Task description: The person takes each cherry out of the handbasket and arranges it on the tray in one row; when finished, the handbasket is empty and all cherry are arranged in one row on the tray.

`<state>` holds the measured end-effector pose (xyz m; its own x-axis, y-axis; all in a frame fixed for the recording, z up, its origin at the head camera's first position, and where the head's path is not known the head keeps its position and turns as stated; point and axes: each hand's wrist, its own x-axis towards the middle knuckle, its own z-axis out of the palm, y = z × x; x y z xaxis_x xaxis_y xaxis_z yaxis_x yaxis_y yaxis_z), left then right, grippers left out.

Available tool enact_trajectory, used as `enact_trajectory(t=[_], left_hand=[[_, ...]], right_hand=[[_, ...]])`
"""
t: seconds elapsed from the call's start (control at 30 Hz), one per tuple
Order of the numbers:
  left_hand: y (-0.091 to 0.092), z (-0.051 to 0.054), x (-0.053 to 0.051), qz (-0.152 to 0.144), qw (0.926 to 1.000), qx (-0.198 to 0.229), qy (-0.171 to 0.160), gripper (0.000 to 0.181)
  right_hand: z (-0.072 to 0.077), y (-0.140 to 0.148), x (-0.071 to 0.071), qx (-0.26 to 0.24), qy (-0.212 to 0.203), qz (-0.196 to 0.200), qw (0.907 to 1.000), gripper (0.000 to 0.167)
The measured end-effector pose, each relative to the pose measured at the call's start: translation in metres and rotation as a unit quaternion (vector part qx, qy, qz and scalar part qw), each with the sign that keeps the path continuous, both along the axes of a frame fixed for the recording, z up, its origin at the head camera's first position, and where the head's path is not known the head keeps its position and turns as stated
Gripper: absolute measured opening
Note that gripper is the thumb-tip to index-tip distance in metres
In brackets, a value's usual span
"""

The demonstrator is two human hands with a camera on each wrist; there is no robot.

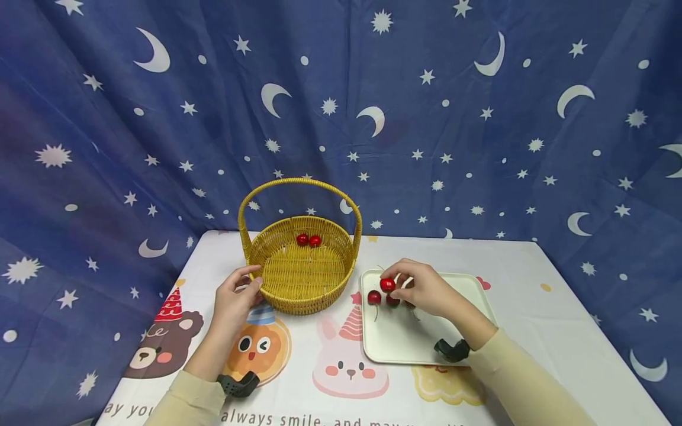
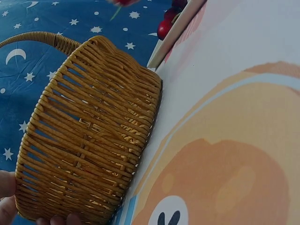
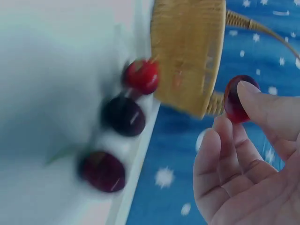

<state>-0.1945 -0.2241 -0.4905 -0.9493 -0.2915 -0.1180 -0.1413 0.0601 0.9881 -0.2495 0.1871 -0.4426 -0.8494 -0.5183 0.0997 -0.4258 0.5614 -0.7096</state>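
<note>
My right hand (image 1: 421, 288) pinches a red cherry (image 1: 387, 285) between thumb and fingertips, raised over the cream tray (image 1: 426, 343). The right wrist view shows the held cherry (image 3: 240, 98) clear of the tray. Beneath the hand, dark red cherries (image 1: 375, 297) with thin stems lie on the tray; fingers partly cover some. At the left, a yellow wicker basket (image 1: 303, 303) stands upright with its handle raised. My left hand (image 1: 236, 299) holds the basket's near left rim, its fingertips (image 2: 6, 183) at the weave. Two red cherries (image 1: 315, 241) sit inside by the back wall.
A white tablecloth (image 1: 522, 331) printed with cartoon animals and lettering covers the table. Behind and at both sides hangs a blue curtain (image 1: 405, 148) with moons and stars. The tray is to the right of the basket, with a narrow gap between them.
</note>
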Motion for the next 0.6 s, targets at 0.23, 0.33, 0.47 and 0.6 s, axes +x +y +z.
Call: enact_trajectory(t=[0.23, 0.33, 0.47, 0.6], left_hand=[[-0.001, 0.0, 0.0, 0.001, 1.0, -0.003, -0.003, 0.04], [-0.001, -0.001, 0.0, 0.002, 1.0, 0.0, -0.005, 0.041], [-0.002, -0.001, -0.001, 0.003, 1.0, -0.001, -0.009, 0.041], [-0.001, -0.001, -0.001, 0.003, 1.0, 0.001, -0.005, 0.041]], right_hand=[[-0.015, 0.057, 0.009, 0.028, 0.023, -0.062, 0.9974, 0.039], [-0.021, 0.073, 0.01, 0.044, 0.012, -0.082, 0.9956, 0.039], [-0.029, 0.083, 0.008, 0.065, -0.013, -0.088, 0.9939, 0.037], [-0.037, 0.087, 0.005, 0.077, -0.034, -0.087, 0.9927, 0.036]])
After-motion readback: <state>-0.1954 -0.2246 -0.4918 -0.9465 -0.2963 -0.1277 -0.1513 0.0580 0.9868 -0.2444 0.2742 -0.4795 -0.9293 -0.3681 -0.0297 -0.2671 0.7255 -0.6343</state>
